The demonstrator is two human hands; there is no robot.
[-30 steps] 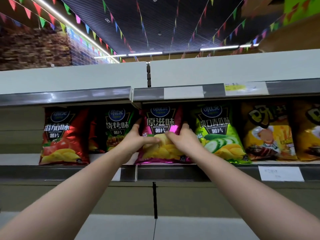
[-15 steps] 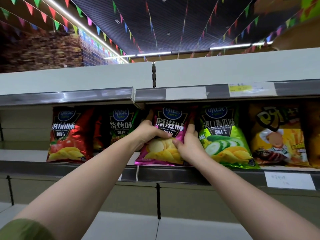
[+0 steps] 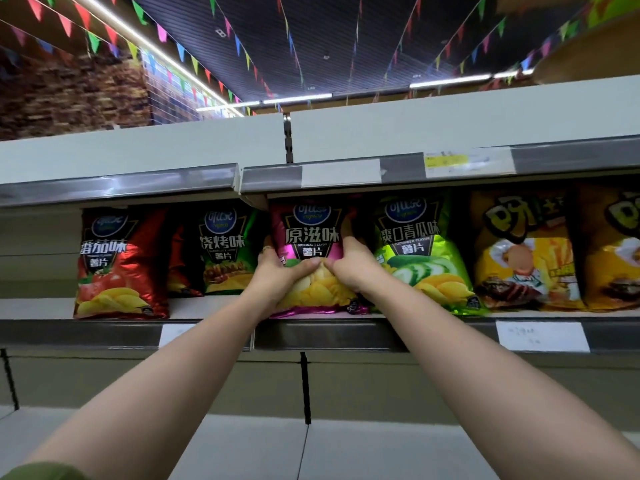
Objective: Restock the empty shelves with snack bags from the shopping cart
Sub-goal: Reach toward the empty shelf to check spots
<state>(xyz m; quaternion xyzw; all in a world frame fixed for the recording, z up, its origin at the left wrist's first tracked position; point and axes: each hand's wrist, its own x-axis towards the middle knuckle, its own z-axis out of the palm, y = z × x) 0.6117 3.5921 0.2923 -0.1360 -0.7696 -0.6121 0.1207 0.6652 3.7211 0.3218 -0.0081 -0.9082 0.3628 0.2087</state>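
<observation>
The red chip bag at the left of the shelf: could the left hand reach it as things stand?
Probably yes. The red chip bag stands at the front of the shelf with nothing before it, but the left hand grips the pink bag and must let go first.

I see the shelf [image 3: 329,336] bearing a row: red bag [image 3: 117,268], dark bag [image 3: 225,251], pink bag [image 3: 311,230], green bag [image 3: 420,254] (cucumber), yellow bags [image 3: 519,258].

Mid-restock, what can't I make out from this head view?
Head view only:
Shopping cart: outside the frame.
Magenta chip bag lower front: covered by the left hand and right hand.
Price label text: too small, blurred.
Rightmost yellow bag: cut off by the right edge.
</observation>
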